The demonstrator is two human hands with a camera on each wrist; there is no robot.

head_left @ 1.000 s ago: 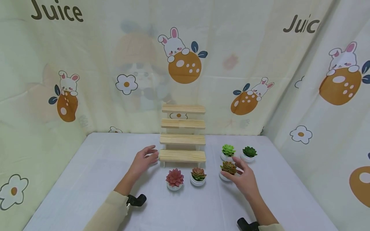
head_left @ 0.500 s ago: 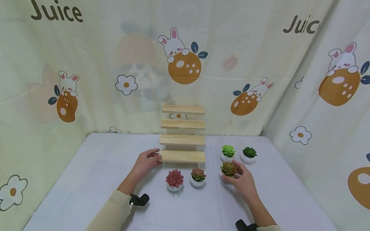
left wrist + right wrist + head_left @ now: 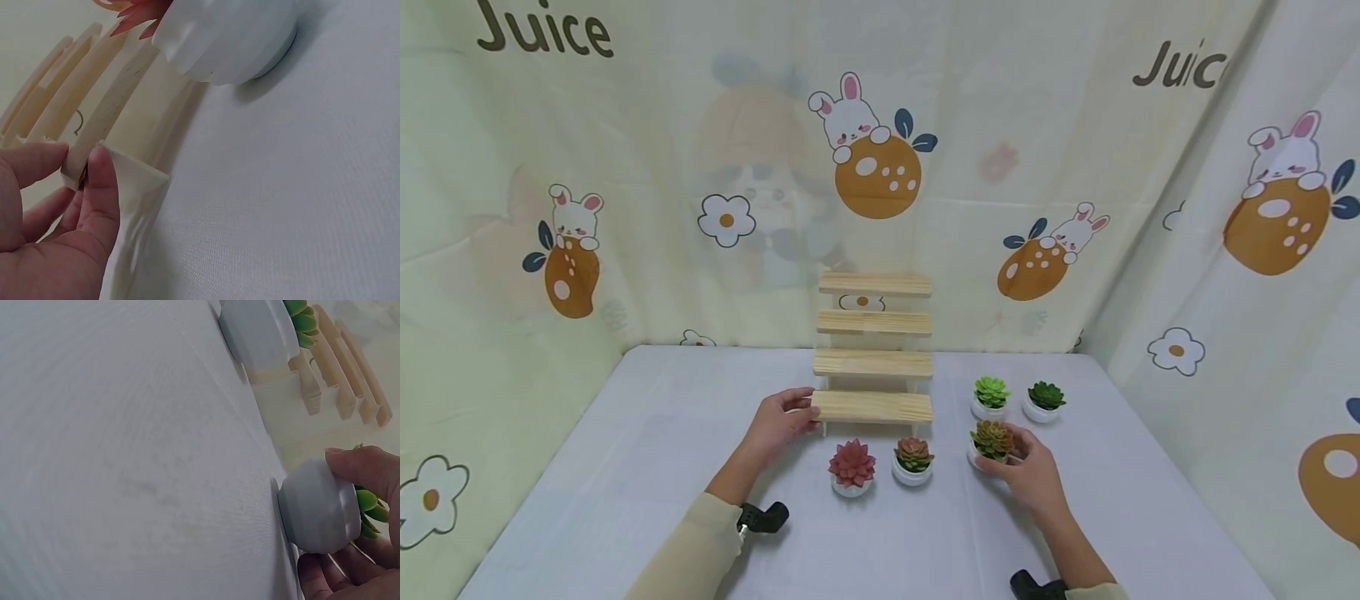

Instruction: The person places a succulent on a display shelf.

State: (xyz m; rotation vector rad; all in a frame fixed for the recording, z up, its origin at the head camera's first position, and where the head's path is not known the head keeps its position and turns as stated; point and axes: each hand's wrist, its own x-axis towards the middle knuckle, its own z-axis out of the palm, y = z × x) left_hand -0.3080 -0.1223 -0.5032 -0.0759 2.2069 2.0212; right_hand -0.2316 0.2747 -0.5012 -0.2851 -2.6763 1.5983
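My left hand pinches the left end of the lowest board on a tiered wooden stand; in the left wrist view thumb and fingers close around the board's end. On the right, my right hand grips a white pot with an orange-green succulent. The right wrist view has thumb and fingers on opposite sides of that pot, its base at the tablecloth. In front of the stand sit a potted red succulent and a potted brown-green succulent.
Behind the gripped pot stand a light green potted succulent and a dark green one. A white cloth covers the table. A printed curtain hangs along the table's back and sides.
My left hand has moved right and taken hold of the lowest board's end. My right hand's fingers have closed around the orange-green succulent's pot, which stays in place.
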